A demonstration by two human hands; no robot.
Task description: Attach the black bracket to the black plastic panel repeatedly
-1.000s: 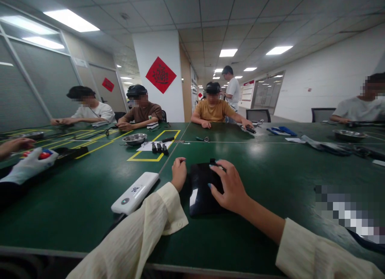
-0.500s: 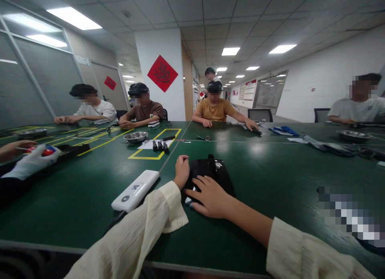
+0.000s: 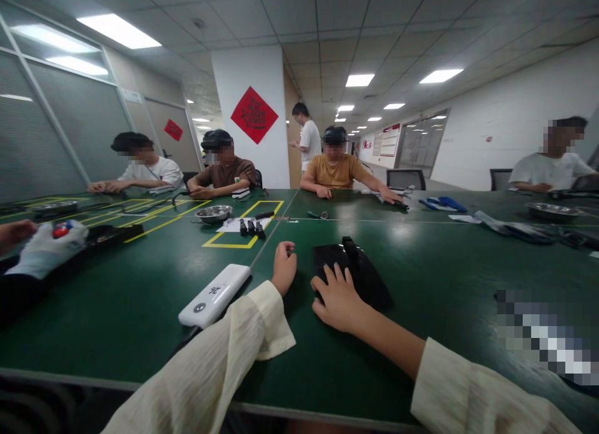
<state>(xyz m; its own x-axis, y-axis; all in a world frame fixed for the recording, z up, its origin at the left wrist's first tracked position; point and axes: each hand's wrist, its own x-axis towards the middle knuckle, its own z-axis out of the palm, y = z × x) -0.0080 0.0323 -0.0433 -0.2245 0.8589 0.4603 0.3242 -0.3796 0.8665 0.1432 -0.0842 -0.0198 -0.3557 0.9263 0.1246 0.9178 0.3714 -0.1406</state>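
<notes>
My right hand rests with spread, bent fingers on the near left part of a flat black panel. The panel has a dark glossy surface and a small black block standing at its far edge. It lies turned at an angle, and its exact kind cannot be told. Left of it, apart from the panel, my left hand sits loosely curled on the table with nothing visible in it. Beside my left sleeve lies a white power bank marked 26, with a dark cable from its near end.
Farther along the green table stand several small black pieces, a metal bowl and green-handled pliers. A co-worker's gloved hand holds something red at far left. Blue cloth lies at the right. Several people sit around.
The black panel has turned and shifted right, away from my left hand. My right hand came down onto its near left side. The left hand stayed nearly still. A standing person walked left in the background.
</notes>
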